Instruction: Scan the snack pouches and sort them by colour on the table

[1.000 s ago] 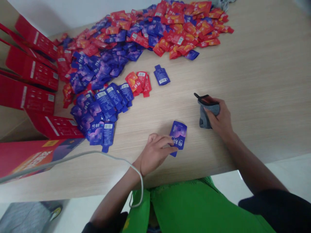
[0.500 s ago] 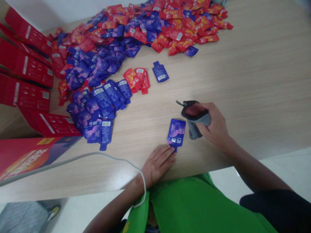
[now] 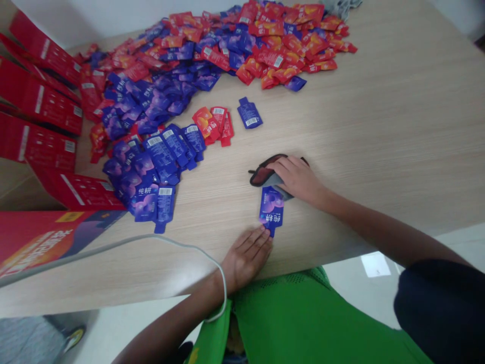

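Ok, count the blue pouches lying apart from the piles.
2. One pouch touches the left hand, partly under the grey cloth; the other pouch lies farther back, right of some red pouches. Another could hide beneath the cloth.

Green garment [image 3: 303,323], perforated edge [image 3: 293,278], dark sleeves [image 3: 439,308]

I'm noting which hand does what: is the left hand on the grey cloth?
No, the left hand touches the blue pouch at its narrow end; the right hand is on the grey cloth.
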`<control>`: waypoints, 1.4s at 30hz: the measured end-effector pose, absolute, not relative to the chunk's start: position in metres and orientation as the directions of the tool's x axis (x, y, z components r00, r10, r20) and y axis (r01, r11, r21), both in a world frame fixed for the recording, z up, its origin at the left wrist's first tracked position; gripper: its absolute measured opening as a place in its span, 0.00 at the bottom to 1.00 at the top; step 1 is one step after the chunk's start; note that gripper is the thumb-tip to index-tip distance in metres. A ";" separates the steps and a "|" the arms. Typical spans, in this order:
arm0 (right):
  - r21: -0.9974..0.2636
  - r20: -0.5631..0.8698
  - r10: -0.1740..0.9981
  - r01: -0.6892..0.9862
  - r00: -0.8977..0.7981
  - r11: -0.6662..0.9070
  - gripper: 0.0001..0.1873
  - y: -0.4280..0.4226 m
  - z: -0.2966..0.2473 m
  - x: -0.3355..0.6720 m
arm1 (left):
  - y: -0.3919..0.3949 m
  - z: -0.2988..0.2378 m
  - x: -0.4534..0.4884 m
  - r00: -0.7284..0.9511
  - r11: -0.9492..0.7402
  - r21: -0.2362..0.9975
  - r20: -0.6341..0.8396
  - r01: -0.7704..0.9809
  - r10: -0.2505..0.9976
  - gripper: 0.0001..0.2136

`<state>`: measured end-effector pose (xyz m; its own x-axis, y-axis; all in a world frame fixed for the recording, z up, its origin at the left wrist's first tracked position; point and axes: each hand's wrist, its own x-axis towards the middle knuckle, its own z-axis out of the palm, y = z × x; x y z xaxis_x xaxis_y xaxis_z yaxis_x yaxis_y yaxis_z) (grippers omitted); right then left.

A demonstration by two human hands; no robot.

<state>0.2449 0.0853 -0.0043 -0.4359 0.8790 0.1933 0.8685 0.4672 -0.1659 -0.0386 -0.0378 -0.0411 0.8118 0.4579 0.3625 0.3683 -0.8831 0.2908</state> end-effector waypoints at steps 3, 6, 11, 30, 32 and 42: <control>-0.217 0.348 0.886 0.893 -0.307 0.395 0.26 0.096 0.014 0.255 | -0.039 -0.040 -0.037 0.799 -0.877 0.294 0.373 0.381 0.472 0.15; -0.331 0.494 0.833 0.832 -0.249 0.445 0.26 0.073 0.029 0.246 | -0.040 -0.038 -0.035 0.772 -0.864 0.311 0.396 0.396 0.496 0.14; -0.307 0.258 0.734 0.667 -0.628 0.679 0.20 0.010 0.010 0.210 | -0.040 -0.038 -0.034 0.739 -0.838 0.356 0.405 0.415 0.538 0.12; -0.331 0.396 0.810 0.756 -0.432 0.565 0.24 0.050 0.030 0.229 | -0.038 -0.033 -0.033 0.722 -0.812 0.421 0.398 0.405 0.566 0.13; -0.305 0.295 0.740 0.674 -0.605 0.673 0.21 0.024 0.020 0.217 | -0.038 -0.032 -0.032 0.708 -0.794 0.444 0.389 0.416 0.589 0.12; -0.245 0.205 0.795 0.756 -0.572 0.607 0.24 0.086 -0.019 0.234 | -0.036 -0.033 -0.033 0.719 -0.802 0.459 0.397 0.382 0.570 0.15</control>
